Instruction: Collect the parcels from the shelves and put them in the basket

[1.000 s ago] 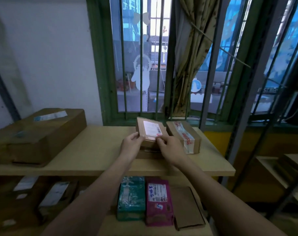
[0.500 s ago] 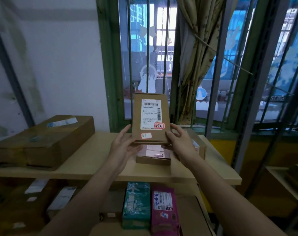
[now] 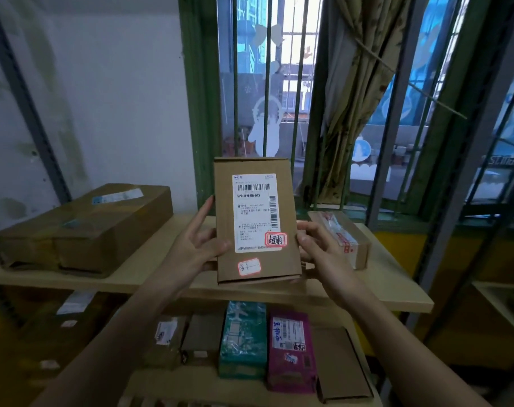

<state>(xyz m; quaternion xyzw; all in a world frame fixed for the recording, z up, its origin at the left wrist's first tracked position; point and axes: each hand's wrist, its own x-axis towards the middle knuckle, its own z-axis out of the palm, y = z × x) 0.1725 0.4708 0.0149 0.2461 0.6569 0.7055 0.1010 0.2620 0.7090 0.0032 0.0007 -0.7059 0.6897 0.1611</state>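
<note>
A labelled cardboard parcel (image 3: 255,221) is held upright above the upper shelf (image 3: 391,292). It is gripped at its left edge by the left hand (image 3: 195,248), fingers spread, and pinched at its right edge by the right hand (image 3: 317,245), fingers curled.

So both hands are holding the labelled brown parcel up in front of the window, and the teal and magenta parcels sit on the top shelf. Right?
Not quite. The head view shows the teal parcel and magenta parcel on the lower shelf, not the top one. The rest holds: the left hand and right hand hold the labelled brown parcel up before the window.
</note>
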